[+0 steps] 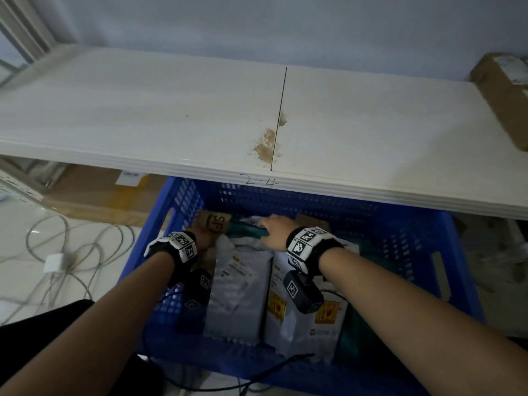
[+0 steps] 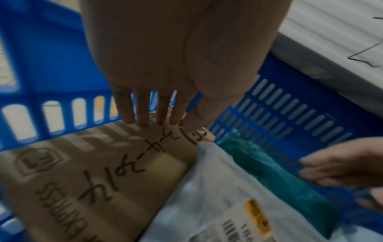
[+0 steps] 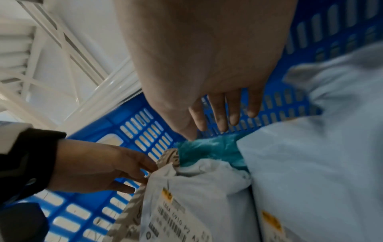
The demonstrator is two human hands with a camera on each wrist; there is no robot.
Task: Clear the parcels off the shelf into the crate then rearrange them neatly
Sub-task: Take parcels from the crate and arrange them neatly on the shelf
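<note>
The blue crate (image 1: 400,224) stands on the floor under the front edge of the white shelf (image 1: 171,110). In it lie a brown cardboard box (image 1: 213,221) with handwriting at the left, two grey mailer bags (image 1: 240,281) (image 1: 300,338) side by side, and a teal parcel (image 1: 245,228) at the far end. My left hand (image 2: 153,121) touches the far edge of the cardboard box (image 2: 103,172) with straight fingers. My right hand (image 3: 217,126) hovers with straight fingers over the teal parcel (image 3: 207,149), its thumb tip touching it.
One brown cardboard parcel (image 1: 505,92) sits at the shelf's far right end. A large flat carton (image 1: 100,192) lies on the floor left of the crate. Grey cables (image 1: 71,252) and a white adapter (image 1: 54,262) lie on the tiles at the left.
</note>
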